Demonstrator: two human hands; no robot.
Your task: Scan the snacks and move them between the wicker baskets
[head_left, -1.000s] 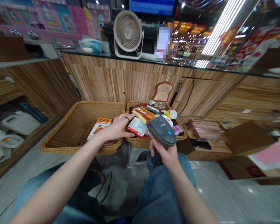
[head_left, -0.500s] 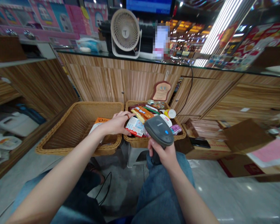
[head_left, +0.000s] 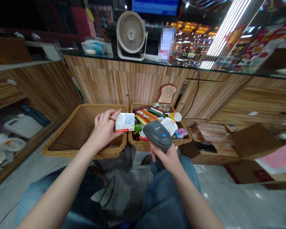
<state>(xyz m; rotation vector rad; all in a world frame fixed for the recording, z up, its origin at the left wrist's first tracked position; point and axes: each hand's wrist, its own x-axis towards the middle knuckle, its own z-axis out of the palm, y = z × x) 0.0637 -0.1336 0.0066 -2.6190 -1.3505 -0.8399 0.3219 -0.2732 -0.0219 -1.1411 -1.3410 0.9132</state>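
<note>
The right hand point(head_left: 166, 157) wraps round the handle of a dark grey scanner point(head_left: 157, 135), whose head overlaps the near edge of the right basket point(head_left: 138, 147) in this view. The left hand point(head_left: 102, 130) pinches a small white-and-red box point(head_left: 125, 122) between thumb and fingers, in front of the adjoining rims of the right basket and the left basket point(head_left: 73, 127). In the right basket, a purple packet point(head_left: 181, 133) lies by the near right corner, an orange packet point(head_left: 146, 117) sits farther back, and a yellow-and-white tub point(head_left: 175, 116) rests at the right edge. Behind the far edge of that basket hangs a toast-shaped ornament point(head_left: 167, 93). Farther off, a white fan point(head_left: 131, 33) stands near the front edge of the glass-topped surface point(head_left: 100, 56).
</note>
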